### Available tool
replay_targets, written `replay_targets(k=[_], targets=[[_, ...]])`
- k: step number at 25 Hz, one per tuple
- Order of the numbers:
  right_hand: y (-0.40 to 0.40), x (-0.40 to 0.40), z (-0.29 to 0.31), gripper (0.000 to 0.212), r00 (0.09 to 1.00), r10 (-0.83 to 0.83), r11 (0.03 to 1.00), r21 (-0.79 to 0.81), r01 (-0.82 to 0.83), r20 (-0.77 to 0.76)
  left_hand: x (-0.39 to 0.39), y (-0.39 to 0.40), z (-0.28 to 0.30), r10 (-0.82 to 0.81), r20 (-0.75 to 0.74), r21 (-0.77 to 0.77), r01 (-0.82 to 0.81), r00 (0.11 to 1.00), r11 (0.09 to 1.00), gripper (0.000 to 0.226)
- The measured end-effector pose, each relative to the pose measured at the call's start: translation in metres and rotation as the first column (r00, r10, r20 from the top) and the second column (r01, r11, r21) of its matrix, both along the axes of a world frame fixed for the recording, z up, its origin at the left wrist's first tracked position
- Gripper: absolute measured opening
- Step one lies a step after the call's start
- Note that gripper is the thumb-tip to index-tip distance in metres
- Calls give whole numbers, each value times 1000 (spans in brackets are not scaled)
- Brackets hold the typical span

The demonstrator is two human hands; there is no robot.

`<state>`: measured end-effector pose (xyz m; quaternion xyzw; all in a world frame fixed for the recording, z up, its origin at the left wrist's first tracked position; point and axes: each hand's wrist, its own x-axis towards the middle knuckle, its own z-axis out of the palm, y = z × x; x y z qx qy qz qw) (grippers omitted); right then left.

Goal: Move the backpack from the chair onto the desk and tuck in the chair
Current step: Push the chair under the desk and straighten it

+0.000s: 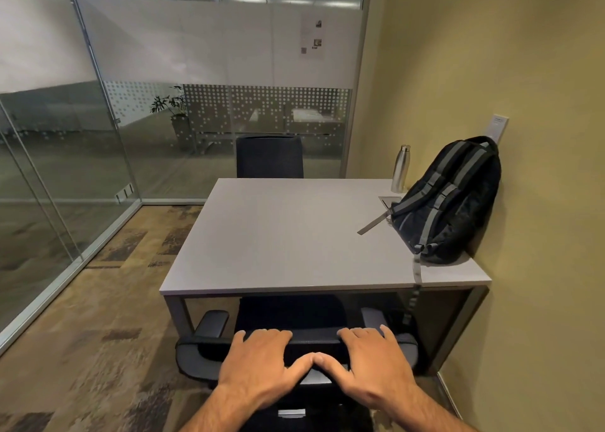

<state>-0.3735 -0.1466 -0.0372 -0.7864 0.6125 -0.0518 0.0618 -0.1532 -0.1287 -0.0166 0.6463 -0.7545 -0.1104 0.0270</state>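
Note:
A black backpack (448,202) with grey straps stands on the right side of the grey desk (278,235), leaning against the yellow wall. One of its straps hangs over the desk's front edge. The black office chair (209,328) sits at the desk's near side, its seat under the desktop and its armrests just below the front edge. My left hand (265,361) and my right hand (366,363) rest side by side on top of the chair's backrest, fingers curled over its top edge, thumbs touching.
A steel water bottle (400,169) stands at the desk's far right corner beside a cable hatch (388,200). A second black chair (269,156) stands behind the desk. Glass walls (98,120) enclose the left and far sides; patterned carpet (98,317) lies to the left.

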Motion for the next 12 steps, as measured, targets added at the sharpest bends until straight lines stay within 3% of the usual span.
replay_targets(k=[12], targets=[[-59,5,7,109,999,30,994,-103,-32,-22,2,-59,-8,22,3,-77,-22,1000,997,95]])
